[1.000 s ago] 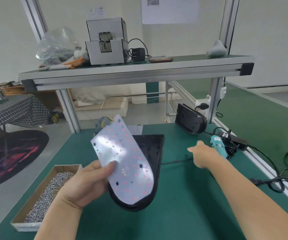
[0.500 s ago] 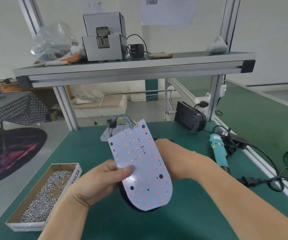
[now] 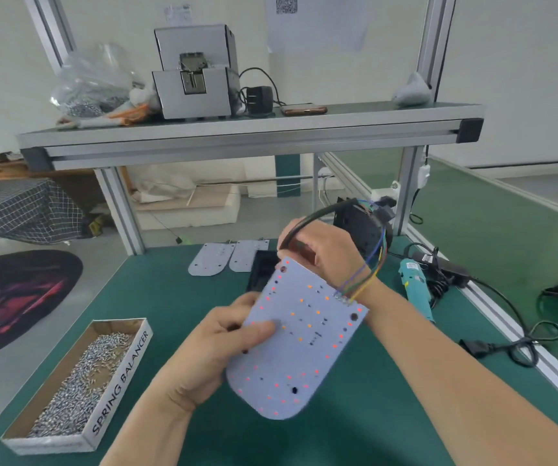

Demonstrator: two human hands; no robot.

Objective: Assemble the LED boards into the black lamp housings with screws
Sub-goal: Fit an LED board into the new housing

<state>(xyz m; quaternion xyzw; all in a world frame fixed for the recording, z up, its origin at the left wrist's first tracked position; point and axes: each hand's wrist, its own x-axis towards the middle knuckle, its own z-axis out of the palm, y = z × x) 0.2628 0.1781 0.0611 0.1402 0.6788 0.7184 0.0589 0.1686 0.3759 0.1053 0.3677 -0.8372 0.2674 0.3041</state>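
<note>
Both of my hands are busy above the green table (image 3: 156,297). My left hand (image 3: 210,351) pinches the LED board (image 3: 301,344) by its left edge, with the thumb pressed flat on the dotted face and the other fingers curled behind it. The board hangs clear of the table and is tilted, its rounded end toward me and its straight end away. Red and orange dots show across its white face.

My right hand (image 3: 324,250) is at that far straight end, fingers curled round a black cable (image 3: 317,213) that arcs up and over to the right. From the cable's end a bundle of coloured wires (image 3: 368,280) drops across my right wrist and joins the board near its right edge.

A black lamp housing (image 3: 262,270) lies on the table just beyond the board, mostly hidden by it, so only a dark corner shows. Farther toward the table's far edge, two spare boards (image 3: 210,262) lie side by side. A second black housing (image 3: 361,230) stands near the far right corner, behind my right hand. An open cardboard box of screws (image 3: 79,375) sits by the left edge, toward the near left corner. A teal electric screwdriver (image 3: 415,290) lies near the right edge, its cord trailing along that edge.
</note>
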